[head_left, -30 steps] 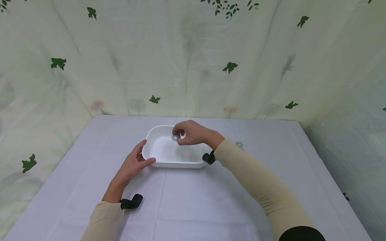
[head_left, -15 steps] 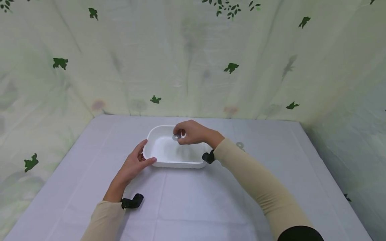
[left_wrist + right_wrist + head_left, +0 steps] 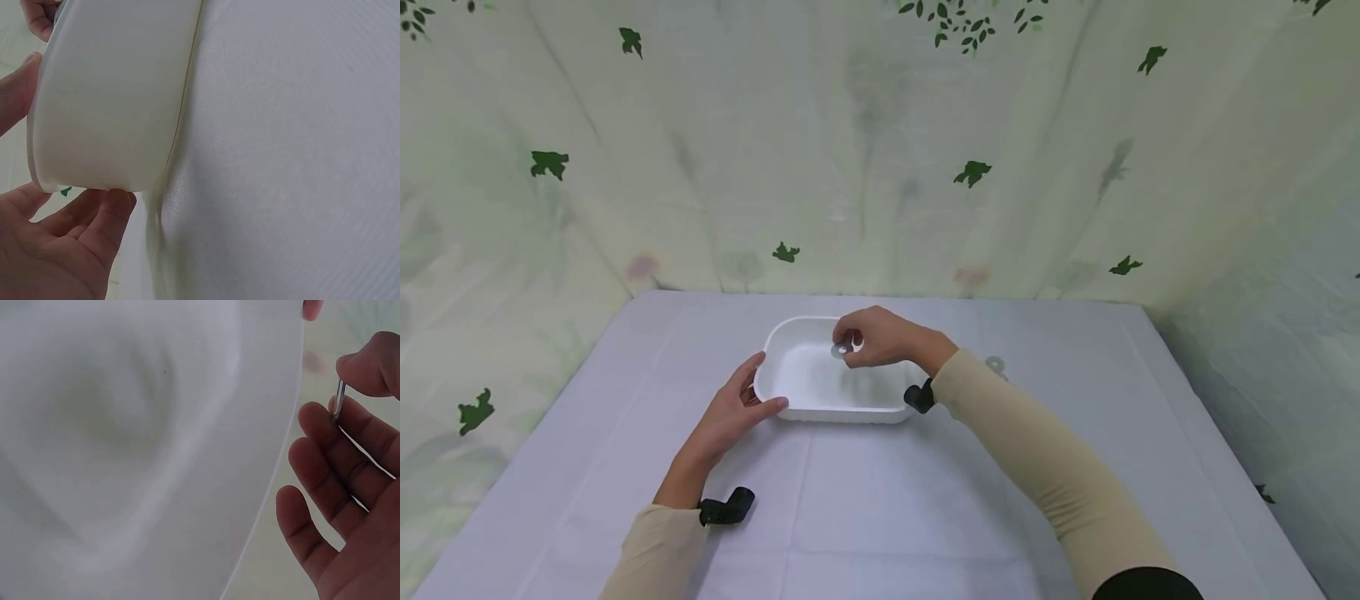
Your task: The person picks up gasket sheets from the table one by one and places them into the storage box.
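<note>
A white rounded rectangular tub (image 3: 805, 383) stands on the table. My left hand (image 3: 733, 408) grips its left end, the thumb on the near rim and the fingers round the end wall. In the left wrist view the fingers (image 3: 109, 219) press against the tub's outer wall (image 3: 112, 100). Over the inside of the tub, my right hand (image 3: 883, 337) pinches a flat metal washer (image 3: 838, 352) between thumb and fingers. Seen edge-on in the right wrist view, the washer (image 3: 339, 400) sits between the thumb and fingertips, with the other fingers loosely bent.
Another flat metal washer (image 3: 995, 364) lies on the white-covered table (image 3: 865, 500), right of the tub. The right sleeve (image 3: 1037, 450) passes close by and covers what lies just past it. A leaf-patterned curtain (image 3: 865, 150) hangs behind the table's far edge.
The head view has tilted very slightly. Both hands, the tub and the pinched washer keep almost the same places.
</note>
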Available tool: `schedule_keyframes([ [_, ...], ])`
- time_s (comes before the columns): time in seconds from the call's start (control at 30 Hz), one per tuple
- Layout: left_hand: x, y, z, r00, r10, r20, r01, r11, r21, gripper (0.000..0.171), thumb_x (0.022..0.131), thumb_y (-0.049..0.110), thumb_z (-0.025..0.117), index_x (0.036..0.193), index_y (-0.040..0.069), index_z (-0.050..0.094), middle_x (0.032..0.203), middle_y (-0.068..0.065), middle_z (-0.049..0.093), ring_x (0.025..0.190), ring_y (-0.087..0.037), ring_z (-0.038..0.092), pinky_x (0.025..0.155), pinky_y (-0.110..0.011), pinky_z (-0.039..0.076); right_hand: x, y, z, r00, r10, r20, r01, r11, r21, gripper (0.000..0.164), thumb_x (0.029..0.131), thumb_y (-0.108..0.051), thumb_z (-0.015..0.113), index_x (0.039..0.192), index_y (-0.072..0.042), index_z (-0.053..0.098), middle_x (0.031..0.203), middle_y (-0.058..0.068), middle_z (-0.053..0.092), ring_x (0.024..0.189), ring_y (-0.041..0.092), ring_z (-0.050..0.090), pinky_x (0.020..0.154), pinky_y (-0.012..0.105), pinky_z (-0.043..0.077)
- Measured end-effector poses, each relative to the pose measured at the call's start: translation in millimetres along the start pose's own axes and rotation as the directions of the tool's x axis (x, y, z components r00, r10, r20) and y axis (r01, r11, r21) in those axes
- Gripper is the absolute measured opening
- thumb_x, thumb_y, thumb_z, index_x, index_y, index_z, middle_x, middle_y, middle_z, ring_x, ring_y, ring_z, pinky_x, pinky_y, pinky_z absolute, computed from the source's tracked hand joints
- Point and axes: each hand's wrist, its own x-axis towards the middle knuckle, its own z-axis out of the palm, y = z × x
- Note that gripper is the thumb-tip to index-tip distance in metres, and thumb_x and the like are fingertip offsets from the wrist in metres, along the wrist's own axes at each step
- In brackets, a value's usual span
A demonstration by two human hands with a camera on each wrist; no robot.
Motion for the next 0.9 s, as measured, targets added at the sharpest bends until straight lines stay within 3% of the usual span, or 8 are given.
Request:
schedule_keyframes([
  [0.2,-1.9,-1.8,2.3,1.000,0.008,0.003,-0.008,1.000,-0.003,0.099,0.089,0.034,0.075,0.161,0.018,0.008,0.165,-0.018,0.020,0.146,-0.037,0.038,0.101,-0.023,0.046,-1.0,0.3,3.9,1.000,0.001,-0.001,-0.001,1.000,-0.006,0.026,0.087,-0.014,0.065,0.113,-0.011,0.068,0.105,0.000,0.068,0.097,0.015,0.058,0.084,0.025,0.049],
  [0.43,-1.4,0.6,2.0,1.000,0.016,-0.007,-0.016,1.000,0.008,0.098,0.090,0.032,0.073,0.161,0.017,0.008,0.166,-0.019,0.019,0.146,-0.038,0.037,0.109,-0.042,0.043,0.8,-2.0,2.4,1.000,-0.013,0.010,0.013,1.000,-0.022,0.028,0.087,-0.014,0.064,0.114,-0.010,0.067,0.106,0.001,0.068,0.098,0.017,0.058,0.085,0.024,0.048],
  [0.57,-0.3,0.7,1.9,1.000,0.020,-0.005,-0.020,1.000,0.000,0.097,0.090,0.031,0.073,0.161,0.017,0.008,0.165,-0.019,0.020,0.146,-0.039,0.037,0.110,-0.045,0.041,0.4,-3.1,1.9,1.000,0.009,0.020,-0.008,1.000,-0.014,0.027,0.087,-0.014,0.065,0.114,-0.010,0.067,0.106,0.001,0.068,0.099,0.017,0.058,0.086,0.025,0.048],
  [0.9,-0.3,-2.2,0.6,1.000,0.013,-0.004,-0.013,1.000,0.003,0.097,0.090,0.032,0.073,0.161,0.018,0.009,0.166,-0.016,0.019,0.146,-0.036,0.037,0.104,-0.029,0.045,1.1,-1.5,5.6,0.999,0.019,0.038,-0.018,1.000,-0.018,0.025,0.087,-0.014,0.065,0.112,-0.010,0.068,0.107,0.001,0.068,0.100,0.015,0.058,0.089,0.025,0.049],
])
